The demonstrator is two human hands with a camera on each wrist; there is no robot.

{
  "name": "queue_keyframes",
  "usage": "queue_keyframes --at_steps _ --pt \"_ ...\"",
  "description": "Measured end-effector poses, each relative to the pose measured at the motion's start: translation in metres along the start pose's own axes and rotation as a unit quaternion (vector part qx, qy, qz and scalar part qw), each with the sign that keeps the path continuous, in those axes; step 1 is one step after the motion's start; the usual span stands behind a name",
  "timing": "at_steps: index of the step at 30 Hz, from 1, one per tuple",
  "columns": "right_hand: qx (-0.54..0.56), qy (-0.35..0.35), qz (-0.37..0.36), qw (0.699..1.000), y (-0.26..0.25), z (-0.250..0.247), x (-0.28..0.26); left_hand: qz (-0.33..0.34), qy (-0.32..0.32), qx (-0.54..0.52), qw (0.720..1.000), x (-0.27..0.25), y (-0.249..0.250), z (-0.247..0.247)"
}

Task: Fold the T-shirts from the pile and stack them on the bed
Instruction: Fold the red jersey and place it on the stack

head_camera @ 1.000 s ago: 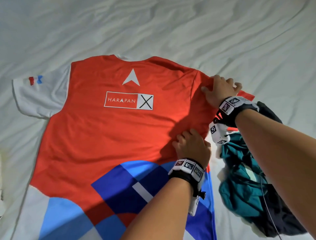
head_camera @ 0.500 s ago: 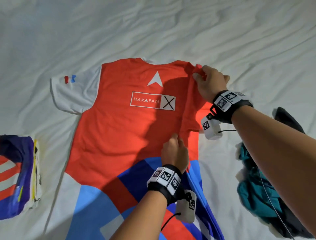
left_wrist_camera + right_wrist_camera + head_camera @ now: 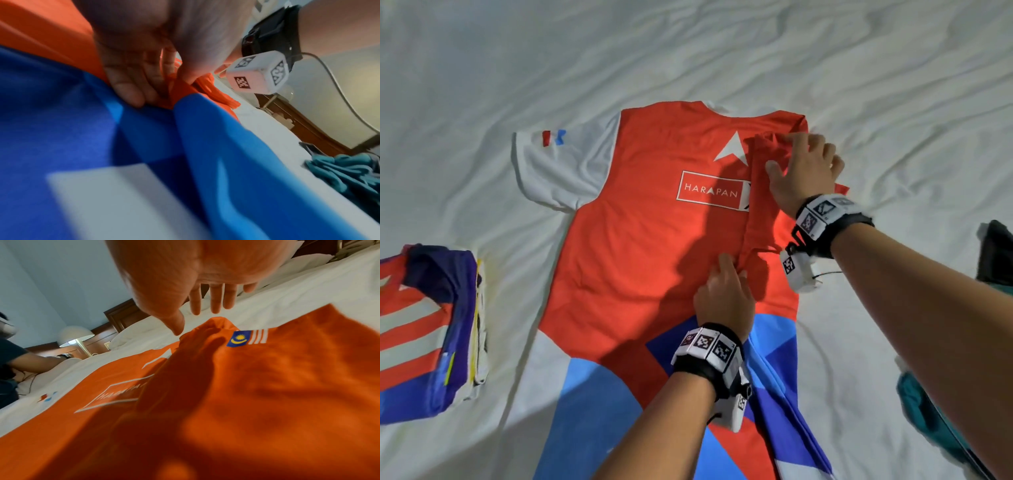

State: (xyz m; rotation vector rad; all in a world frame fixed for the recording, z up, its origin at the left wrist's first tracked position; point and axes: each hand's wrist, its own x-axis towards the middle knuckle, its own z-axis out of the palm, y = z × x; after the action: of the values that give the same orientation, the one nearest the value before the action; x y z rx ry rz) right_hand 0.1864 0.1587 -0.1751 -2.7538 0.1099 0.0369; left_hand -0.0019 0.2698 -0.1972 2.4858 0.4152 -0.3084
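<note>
A red T-shirt (image 3: 637, 257) with white sleeves and a blue-and-white hem lies back up on the white bed (image 3: 517, 68). Its right side and sleeve are folded inward over the back, covering the end of the HARAPAN logo. My left hand (image 3: 729, 270) pinches the folded edge at mid-body; in the left wrist view the orange cloth (image 3: 180, 91) is bunched between thumb and fingers. My right hand (image 3: 782, 152) hovers over the folded shoulder with straight fingers (image 3: 213, 301), holding nothing. A folded blue, red and white shirt (image 3: 431, 325) lies at the left.
The pile of unfolded clothes, teal (image 3: 928, 404) and dark (image 3: 996, 253), sits at the right by my right forearm. Wrinkled white sheet extends beyond the collar. In the right wrist view a lamp (image 3: 77, 339) and another person's arm (image 3: 35, 361) show beyond the bed.
The shirt's right side and sleeve have been carried over onto the back. My right hand let go of the sleeve and opened; my left hand stayed on the fold line.
</note>
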Motion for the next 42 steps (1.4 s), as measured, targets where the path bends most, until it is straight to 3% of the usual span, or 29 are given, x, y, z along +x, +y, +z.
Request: queue_keyframes --at_steps 4,9,13,17,21,24,28,30,35,39,42 --pt "0.06 0.02 0.02 0.998 0.029 -0.007 -0.073 0.091 0.034 0.071 0.993 -0.027 -0.018 -0.001" --pt "0.059 -0.023 0.083 0.995 0.066 -0.008 -0.207 0.155 -0.066 0.209 0.963 -0.093 -0.07 0.0" --pt "0.002 -0.112 0.101 0.989 0.07 -0.018 -0.311 0.167 -0.13 0.261 0.942 -0.149 -0.116 -0.006" --pt "-0.038 -0.229 0.125 0.965 0.062 -0.043 -0.379 0.161 -0.16 0.268 0.936 -0.186 -0.139 -0.024" --pt "-0.065 -0.257 0.14 0.954 0.05 -0.066 -0.402 0.128 -0.12 0.196 0.965 -0.201 -0.13 -0.045" --pt "-0.066 -0.248 0.094 0.962 0.033 -0.073 -0.407 0.011 -0.146 0.008 0.989 -0.2 -0.113 -0.056" --pt "0.11 -0.288 0.109 0.945 -0.002 -0.068 -0.415 -0.181 -0.207 -0.155 0.949 -0.189 -0.106 -0.046" --pt "0.197 -0.298 0.143 0.923 -0.006 -0.063 -0.416 -0.225 -0.226 -0.182 0.93 -0.187 -0.104 -0.042" --pt "0.14 -0.15 0.223 0.953 0.023 -0.039 -0.411 -0.234 -0.245 -0.14 0.93 -0.19 -0.091 -0.041" --pt "0.097 -0.132 0.258 0.952 0.014 -0.018 -0.411 -0.129 -0.179 -0.017 0.975 -0.203 -0.091 -0.022" --pt "0.089 -0.125 0.251 0.956 0.01 -0.007 -0.413 -0.045 -0.139 0.08 0.986 -0.215 -0.094 -0.014"
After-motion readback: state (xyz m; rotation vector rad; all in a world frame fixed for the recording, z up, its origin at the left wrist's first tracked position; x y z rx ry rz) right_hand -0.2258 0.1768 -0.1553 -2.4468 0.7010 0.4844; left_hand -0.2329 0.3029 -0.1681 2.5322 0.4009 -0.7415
